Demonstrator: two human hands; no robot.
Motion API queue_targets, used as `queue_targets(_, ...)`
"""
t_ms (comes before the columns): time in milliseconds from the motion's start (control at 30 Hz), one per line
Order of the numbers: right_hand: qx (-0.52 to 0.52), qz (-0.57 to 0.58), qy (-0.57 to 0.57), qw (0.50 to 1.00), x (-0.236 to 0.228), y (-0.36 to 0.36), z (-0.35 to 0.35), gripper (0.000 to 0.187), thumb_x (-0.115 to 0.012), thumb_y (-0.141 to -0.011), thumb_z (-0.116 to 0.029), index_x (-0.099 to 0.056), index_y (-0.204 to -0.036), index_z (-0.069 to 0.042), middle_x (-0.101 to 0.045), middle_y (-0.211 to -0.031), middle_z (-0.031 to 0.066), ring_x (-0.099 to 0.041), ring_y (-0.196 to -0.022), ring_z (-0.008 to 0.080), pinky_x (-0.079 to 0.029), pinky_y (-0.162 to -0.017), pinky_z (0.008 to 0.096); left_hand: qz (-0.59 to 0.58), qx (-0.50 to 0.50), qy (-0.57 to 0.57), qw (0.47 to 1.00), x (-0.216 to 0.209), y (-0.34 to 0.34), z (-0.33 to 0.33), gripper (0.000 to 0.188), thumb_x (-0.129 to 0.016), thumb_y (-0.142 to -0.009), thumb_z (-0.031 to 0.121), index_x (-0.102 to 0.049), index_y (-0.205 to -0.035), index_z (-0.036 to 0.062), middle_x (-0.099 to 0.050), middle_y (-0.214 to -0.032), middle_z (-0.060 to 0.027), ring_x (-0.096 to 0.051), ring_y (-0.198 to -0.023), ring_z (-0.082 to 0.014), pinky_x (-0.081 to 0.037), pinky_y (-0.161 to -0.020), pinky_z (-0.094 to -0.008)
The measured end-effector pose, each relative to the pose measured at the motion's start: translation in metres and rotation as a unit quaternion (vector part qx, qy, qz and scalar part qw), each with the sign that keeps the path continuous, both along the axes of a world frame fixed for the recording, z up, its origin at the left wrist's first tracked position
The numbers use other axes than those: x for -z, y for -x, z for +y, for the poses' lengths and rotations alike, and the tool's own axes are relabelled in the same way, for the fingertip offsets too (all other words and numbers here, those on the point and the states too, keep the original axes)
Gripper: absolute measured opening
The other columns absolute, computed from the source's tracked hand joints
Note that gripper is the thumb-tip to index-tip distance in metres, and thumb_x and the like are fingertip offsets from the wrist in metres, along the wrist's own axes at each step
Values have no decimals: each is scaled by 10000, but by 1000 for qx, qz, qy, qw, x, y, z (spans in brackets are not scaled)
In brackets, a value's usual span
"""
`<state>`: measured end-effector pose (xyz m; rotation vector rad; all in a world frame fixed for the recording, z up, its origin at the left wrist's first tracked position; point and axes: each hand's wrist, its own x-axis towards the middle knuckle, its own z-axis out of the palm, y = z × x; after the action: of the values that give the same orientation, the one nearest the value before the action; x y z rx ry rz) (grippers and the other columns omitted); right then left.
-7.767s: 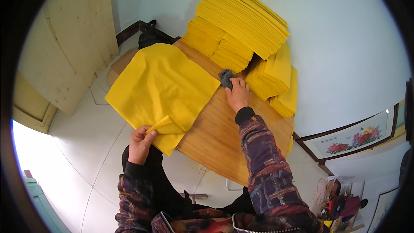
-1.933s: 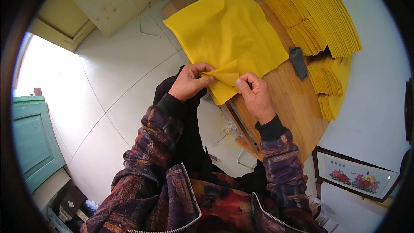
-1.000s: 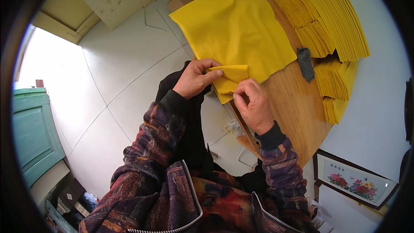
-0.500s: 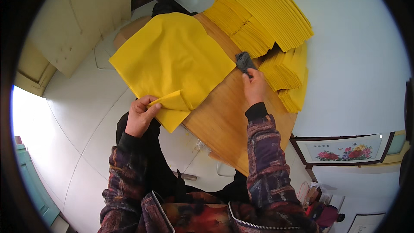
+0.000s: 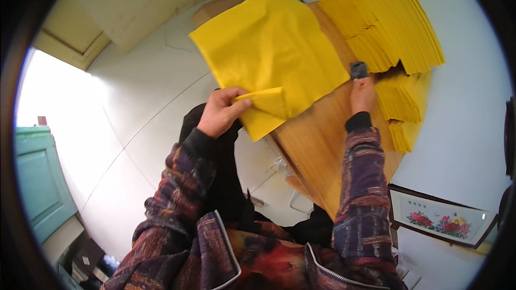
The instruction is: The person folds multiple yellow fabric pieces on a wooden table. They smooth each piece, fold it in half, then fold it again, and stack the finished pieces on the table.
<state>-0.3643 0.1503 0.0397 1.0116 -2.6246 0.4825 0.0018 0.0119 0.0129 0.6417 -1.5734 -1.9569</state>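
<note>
Pale floor tiles are showing under a wooden table (image 5: 322,145) by a white wall, with a framed flower picture (image 5: 441,220) leaning lower right. Seen from the head camera, the left hand (image 5: 220,113) is pinching a folded corner of the yellow sheet (image 5: 269,53) lying spread over the table's near edge. The right hand (image 5: 363,94) is closing its fingers on a small dark block (image 5: 358,70) beside stacked yellow sheets (image 5: 392,27).

The right hand (image 5: 363,94) covers most of the small dark tool (image 5: 358,69) beyond its fingertips; its grip cannot be told.
</note>
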Motion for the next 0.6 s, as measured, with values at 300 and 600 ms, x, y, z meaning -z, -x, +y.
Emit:
queue_targets(300, -127, -135, 186, 965, -36, -94, 11, 170, -580, -914, -178, -567, -850, -21, -603, -731, 116, -575, -648, 229, -463, -613, 341, 27, 23, -55, 998, 2, 4, 2, 185, -615, -891, 148, -648, -939, -28, -635, -854, 8, -556, -798, -69, -463, -747, -226)
queue_targets(600, -388, -3, 22, 921, -34, -250, 15, 217, -691, -741, -21, -607, -940, -37, -557, -915, 102, -585, -830, 292, -497, -680, 362, 92, 39, -105, 989, 12, 6, 1, 172, -618, -899, 133, -643, -969, -22, -639, -892, 6, -560, -817, -70, -465, -774, -224)
